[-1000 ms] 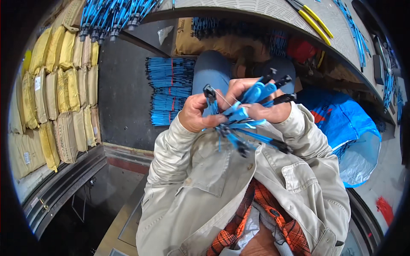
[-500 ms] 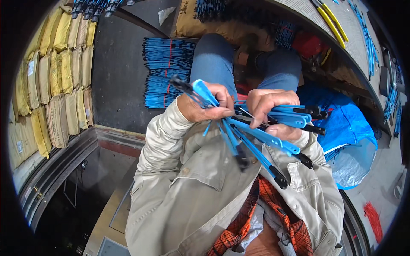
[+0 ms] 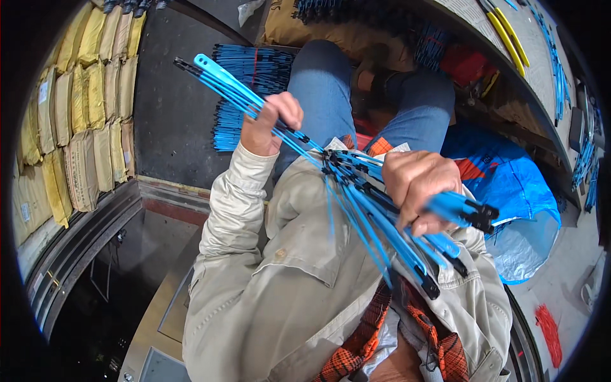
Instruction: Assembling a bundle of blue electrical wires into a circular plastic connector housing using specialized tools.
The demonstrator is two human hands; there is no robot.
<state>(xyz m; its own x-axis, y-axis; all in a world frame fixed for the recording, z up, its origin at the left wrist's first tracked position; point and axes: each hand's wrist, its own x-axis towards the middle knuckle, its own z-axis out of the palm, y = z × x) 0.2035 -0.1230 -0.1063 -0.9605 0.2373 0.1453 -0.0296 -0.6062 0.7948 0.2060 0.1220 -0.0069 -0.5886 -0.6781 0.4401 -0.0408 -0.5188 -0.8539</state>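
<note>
My left hand (image 3: 270,125) is closed around a few long, thin blue strips with black ends (image 3: 223,77). These point up and left, and their lower ends run to a cluster of black joints in front of my lap. On the right, my right hand (image 3: 420,186) grips a thicker bunch of blue strips with black tips (image 3: 407,247), which fan out below and to the right of the fingers. The two groups meet at the black joints (image 3: 331,160) between my hands. Motion blurs part of the bunch near my right hand.
Stacked bundles of blue strips (image 3: 230,130) tied in red lie on the dark surface beyond my left hand. Wrapped yellow-brown packages (image 3: 81,95) line the left. At right are a blue sack (image 3: 522,191), a bench holding yellow-handled pliers (image 3: 509,38), and red ties (image 3: 548,334) on the floor.
My hands have moved apart. The left has gone up and left, with strips now stretched out from it; the right has shifted slightly right and down with its bunch.
</note>
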